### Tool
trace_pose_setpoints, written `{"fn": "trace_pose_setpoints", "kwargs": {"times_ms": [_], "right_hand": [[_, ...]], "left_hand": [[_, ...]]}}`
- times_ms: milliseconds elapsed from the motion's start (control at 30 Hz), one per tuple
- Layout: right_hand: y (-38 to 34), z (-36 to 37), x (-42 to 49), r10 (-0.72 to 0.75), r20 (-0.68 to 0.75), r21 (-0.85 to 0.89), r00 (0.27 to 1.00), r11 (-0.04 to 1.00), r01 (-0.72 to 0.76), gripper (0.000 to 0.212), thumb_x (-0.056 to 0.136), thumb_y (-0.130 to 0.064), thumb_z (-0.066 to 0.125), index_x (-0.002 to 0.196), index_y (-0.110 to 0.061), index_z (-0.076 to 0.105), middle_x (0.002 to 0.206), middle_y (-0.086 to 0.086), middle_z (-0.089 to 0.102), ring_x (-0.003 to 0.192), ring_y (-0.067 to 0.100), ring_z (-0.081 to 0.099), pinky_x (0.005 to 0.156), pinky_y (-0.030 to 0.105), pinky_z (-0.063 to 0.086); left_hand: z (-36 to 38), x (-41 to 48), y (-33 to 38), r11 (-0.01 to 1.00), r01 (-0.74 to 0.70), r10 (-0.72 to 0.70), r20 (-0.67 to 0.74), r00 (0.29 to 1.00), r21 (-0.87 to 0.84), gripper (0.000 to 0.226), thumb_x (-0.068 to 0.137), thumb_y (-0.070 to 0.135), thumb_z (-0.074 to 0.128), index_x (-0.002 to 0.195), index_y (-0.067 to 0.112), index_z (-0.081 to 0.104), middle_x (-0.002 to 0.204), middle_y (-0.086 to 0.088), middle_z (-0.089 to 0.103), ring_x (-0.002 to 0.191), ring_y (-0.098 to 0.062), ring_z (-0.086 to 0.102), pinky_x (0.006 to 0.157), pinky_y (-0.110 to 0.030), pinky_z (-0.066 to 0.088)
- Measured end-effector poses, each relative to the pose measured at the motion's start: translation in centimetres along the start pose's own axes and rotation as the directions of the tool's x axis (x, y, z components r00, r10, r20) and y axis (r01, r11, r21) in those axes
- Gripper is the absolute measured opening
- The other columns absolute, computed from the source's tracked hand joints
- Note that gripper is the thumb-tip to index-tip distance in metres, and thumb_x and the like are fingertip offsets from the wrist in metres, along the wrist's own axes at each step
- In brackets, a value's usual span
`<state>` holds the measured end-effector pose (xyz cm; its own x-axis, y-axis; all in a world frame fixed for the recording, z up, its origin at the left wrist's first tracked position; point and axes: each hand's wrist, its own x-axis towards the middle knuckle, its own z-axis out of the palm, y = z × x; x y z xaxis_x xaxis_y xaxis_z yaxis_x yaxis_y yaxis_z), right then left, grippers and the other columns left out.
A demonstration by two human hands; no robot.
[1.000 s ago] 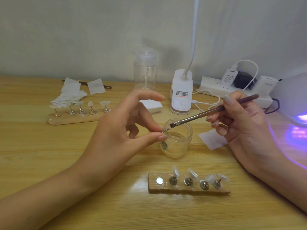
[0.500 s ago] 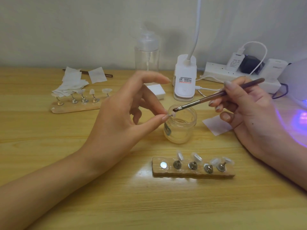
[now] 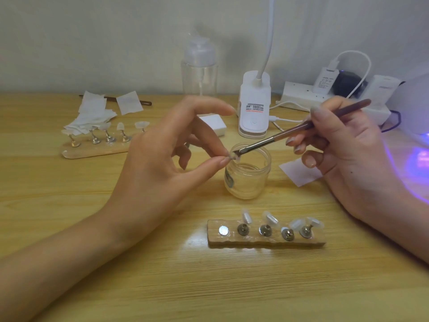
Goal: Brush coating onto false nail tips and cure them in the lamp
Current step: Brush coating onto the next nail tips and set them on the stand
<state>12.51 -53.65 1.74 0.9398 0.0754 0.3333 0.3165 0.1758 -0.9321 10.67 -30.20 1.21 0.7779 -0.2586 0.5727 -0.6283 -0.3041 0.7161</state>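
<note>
My left hand (image 3: 162,156) pinches a small clear nail tip (image 3: 232,156) between thumb and middle finger, just over the rim of an open glass jar (image 3: 248,180). My right hand (image 3: 343,147) grips a brown-handled brush (image 3: 301,129); its bristle end touches the nail tip. A wooden holder (image 3: 267,240) in front of the jar carries several nail tips on metal stands, with its leftmost magnet bare. A second holder (image 3: 92,152) with several tips sits at the back left. The curing lamp (image 3: 415,101) glows violet at the right edge.
White wipes (image 3: 92,112) lie behind the back-left holder. A clear pump bottle (image 3: 199,73), a clip desk lamp (image 3: 254,105), a small white block (image 3: 214,125) and a power strip (image 3: 334,98) with chargers line the back. A paper square (image 3: 299,175) lies right of the jar.
Both hands stayed together over the jar; the brush end shifted slightly along the nail tip. The camera view tilted a little, moving the whole scene lower in frame.
</note>
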Motion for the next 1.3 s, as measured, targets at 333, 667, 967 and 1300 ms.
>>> {"fn": "trace_pose_setpoints", "kwargs": {"times_ms": [333, 667, 967, 1300], "right_hand": [[0.2, -0.2, 0.1, 0.005, -0.006, -0.006, 1.000, 1.000, -0.005, 0.018, 0.082, -0.038, 0.071, 0.074, -0.026, 0.060, 0.070, 0.005, 0.071, 0.059, 0.012, 0.063, 0.047, 0.017, 0.045], [0.2, -0.4, 0.1, -0.024, -0.048, -0.013, 0.999, 1.000, 0.023, 0.016, 0.085, -0.034, 0.068, 0.073, -0.028, 0.061, 0.068, 0.004, 0.070, 0.059, 0.011, 0.063, 0.047, 0.016, 0.044], [-0.2, 0.5, -0.4, -0.179, 0.010, -0.112, 0.984, 0.978, 0.179, 0.014, 0.086, -0.035, 0.067, 0.076, -0.029, 0.060, 0.068, -0.001, 0.069, 0.063, 0.019, 0.068, 0.052, 0.021, 0.050], [-0.3, 0.7, -0.1, -0.154, -0.030, -0.141, 0.988, 0.979, 0.148, 0.008, 0.088, -0.029, 0.067, 0.080, -0.026, 0.065, 0.078, 0.008, 0.074, 0.074, 0.025, 0.074, 0.062, 0.024, 0.057]], "left_hand": [[0.0, 0.0, 0.1, 1.000, -0.017, 0.017, -0.004, 1.000, 0.021, 0.043, 0.086, 0.015, 0.075, 0.124, 0.026, 0.058, 0.085, 0.007, 0.071, 0.087, -0.011, 0.068, 0.059, -0.027, 0.044], [-0.1, 0.0, 0.0, 1.000, -0.010, 0.010, -0.011, 1.000, 0.001, 0.043, 0.086, 0.016, 0.075, 0.125, 0.024, 0.059, 0.086, 0.007, 0.072, 0.088, -0.014, 0.069, 0.060, -0.025, 0.045], [-0.3, 0.2, -0.6, 0.923, 0.146, -0.193, -0.101, 0.976, -0.356, 0.049, 0.079, 0.015, 0.077, 0.122, 0.027, 0.057, 0.086, -0.001, 0.072, 0.086, -0.017, 0.074, 0.063, -0.019, 0.052], [-0.5, 0.3, -0.6, 0.909, 0.166, -0.217, -0.094, 0.971, -0.382, 0.053, 0.076, 0.018, 0.076, 0.124, 0.026, 0.057, 0.087, 0.002, 0.072, 0.085, -0.011, 0.072, 0.063, -0.018, 0.053]]}}
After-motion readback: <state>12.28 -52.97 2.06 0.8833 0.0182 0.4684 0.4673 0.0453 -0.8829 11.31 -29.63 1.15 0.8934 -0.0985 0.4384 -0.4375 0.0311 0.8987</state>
